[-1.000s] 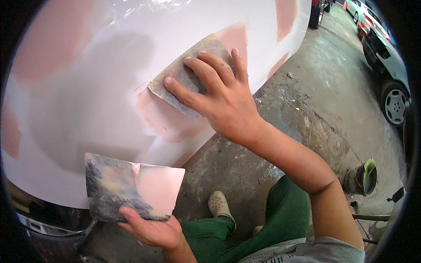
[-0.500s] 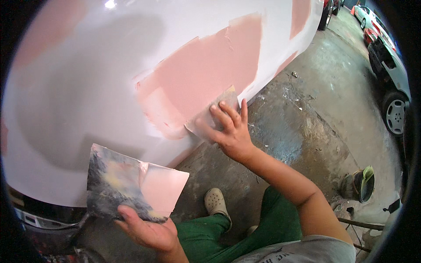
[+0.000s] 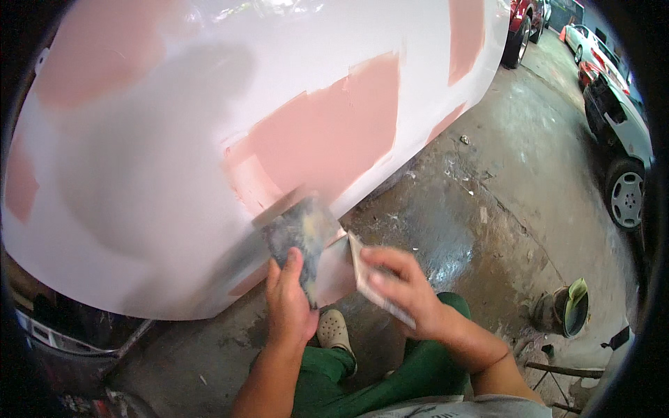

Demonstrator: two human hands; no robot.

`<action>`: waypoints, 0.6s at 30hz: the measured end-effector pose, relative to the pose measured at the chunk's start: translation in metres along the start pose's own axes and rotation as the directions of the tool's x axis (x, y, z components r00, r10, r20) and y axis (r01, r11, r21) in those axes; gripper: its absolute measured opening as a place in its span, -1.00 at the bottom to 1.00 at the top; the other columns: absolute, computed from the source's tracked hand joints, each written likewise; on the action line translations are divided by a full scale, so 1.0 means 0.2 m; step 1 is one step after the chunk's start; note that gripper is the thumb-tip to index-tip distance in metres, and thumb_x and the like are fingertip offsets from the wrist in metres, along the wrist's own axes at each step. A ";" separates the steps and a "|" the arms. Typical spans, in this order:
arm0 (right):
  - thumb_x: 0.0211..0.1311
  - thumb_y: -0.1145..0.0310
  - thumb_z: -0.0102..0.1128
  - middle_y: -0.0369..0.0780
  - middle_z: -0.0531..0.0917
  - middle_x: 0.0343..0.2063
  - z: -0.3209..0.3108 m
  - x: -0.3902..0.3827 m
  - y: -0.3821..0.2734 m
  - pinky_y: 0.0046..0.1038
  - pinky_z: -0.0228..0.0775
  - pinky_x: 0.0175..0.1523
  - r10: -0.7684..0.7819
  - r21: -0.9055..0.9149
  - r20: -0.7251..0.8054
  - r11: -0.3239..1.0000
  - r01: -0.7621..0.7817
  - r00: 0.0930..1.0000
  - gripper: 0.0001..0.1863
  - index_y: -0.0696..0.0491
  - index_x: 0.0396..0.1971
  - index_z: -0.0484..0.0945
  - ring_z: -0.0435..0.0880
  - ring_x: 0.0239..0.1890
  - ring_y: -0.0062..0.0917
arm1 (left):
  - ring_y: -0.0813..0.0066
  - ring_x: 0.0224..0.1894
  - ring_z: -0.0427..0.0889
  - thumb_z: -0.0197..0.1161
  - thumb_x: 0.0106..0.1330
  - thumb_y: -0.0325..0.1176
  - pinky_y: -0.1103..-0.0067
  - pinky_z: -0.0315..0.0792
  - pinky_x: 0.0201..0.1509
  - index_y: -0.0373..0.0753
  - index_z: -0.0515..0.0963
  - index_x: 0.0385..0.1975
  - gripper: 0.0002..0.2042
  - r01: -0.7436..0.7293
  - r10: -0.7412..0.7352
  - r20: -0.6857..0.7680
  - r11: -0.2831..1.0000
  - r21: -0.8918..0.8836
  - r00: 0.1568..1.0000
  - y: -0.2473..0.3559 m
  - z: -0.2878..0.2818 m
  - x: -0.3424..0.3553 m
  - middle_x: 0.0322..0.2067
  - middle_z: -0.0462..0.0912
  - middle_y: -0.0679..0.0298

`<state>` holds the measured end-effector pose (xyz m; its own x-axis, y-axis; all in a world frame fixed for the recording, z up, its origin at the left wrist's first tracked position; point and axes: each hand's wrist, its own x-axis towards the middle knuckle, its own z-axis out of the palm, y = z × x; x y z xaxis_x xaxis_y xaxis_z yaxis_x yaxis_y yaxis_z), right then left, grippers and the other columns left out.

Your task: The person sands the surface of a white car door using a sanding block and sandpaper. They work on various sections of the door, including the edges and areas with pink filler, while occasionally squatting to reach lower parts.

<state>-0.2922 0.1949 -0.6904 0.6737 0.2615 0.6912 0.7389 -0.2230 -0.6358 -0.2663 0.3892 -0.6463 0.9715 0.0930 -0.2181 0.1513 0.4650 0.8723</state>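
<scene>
My left hand grips a flat mixing board, grey and black-smeared with a yellowish stain, its thumb on top. Pink body filler covers the board's right part. In my right hand is a pale, thin putty spreader, held tilted with its upper edge at the board's right side, by the filler. Both tools are blurred by motion. Just beyond them lies a white car body panel with a large pink filler patch. The board hides the patch's near corner.
Other pink patches mark the panel. The stained concrete floor runs along its right side. A dark bucket with something green over its rim stands at right, near a metal stand. Parked cars line the far right.
My right hand has drawn the spreader off the filler patch, back and down to the board. My left hand has brought the board to the right and turned it.
</scene>
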 end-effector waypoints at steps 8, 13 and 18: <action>0.21 0.45 0.21 -0.06 0.49 0.15 -0.25 -0.15 0.18 -0.09 0.23 0.37 0.303 -0.366 0.099 0.897 -0.248 0.948 -0.48 -0.17 0.21 0.55 0.46 0.24 -0.15 | 0.28 0.12 0.55 0.07 0.49 -0.30 0.34 0.41 0.25 -0.30 0.36 0.22 -0.62 0.040 -0.032 0.126 0.997 -0.065 0.992 -0.04 0.09 0.00 0.10 0.54 0.14; 0.15 0.39 0.15 -0.20 0.56 0.09 -0.41 -0.04 0.07 0.07 0.17 0.39 0.117 -0.674 0.042 0.737 -0.059 0.992 -0.47 -0.21 0.19 0.55 0.50 0.22 -0.25 | 0.49 -0.06 0.56 0.03 0.54 -0.31 0.49 0.44 0.06 -0.35 0.48 0.12 -0.69 -0.327 0.181 0.328 0.819 0.472 0.927 -0.10 0.06 -0.04 -0.10 0.64 0.11; 0.12 0.34 0.20 -0.24 0.57 0.10 -0.27 -0.02 0.01 0.06 0.17 0.39 0.062 -0.617 0.190 0.784 0.070 0.980 -0.51 -0.21 0.12 0.61 0.52 0.22 -0.32 | 0.35 -0.23 0.66 0.00 0.54 -0.34 0.37 0.49 -0.10 -0.38 0.45 0.11 -0.71 -0.507 0.276 0.444 0.643 0.573 0.852 -0.12 0.10 -0.03 -0.31 0.68 0.03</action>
<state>-0.2936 0.1433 -0.6758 0.7037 0.4211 0.5722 0.6339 -0.7358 -0.2381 -0.2722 0.3590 -0.6577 0.9509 -0.1832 0.2495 -0.2908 -0.2528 0.9228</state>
